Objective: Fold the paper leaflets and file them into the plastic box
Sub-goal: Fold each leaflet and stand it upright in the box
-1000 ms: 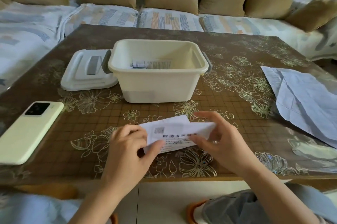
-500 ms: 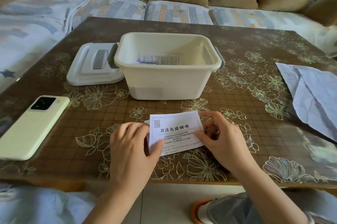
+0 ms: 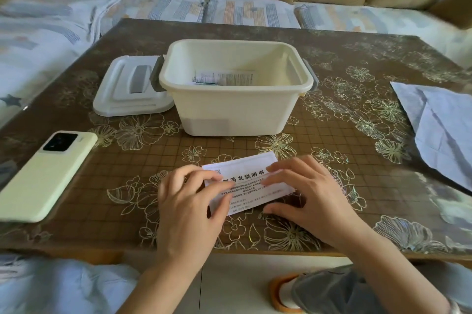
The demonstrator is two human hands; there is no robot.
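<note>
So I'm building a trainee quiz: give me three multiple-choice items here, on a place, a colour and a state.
1. Where is the lid? A on the plastic box; B on the table, left of the box; C on the sofa.
2. What colour is the phone? A black; B red; C pale green.
3. The near leaflet is: A flat under both hands; B held aloft; C inside the box.
Answers: B, it lies beside the box; C, its case is pale green; A, left hand and right hand press it down.
</note>
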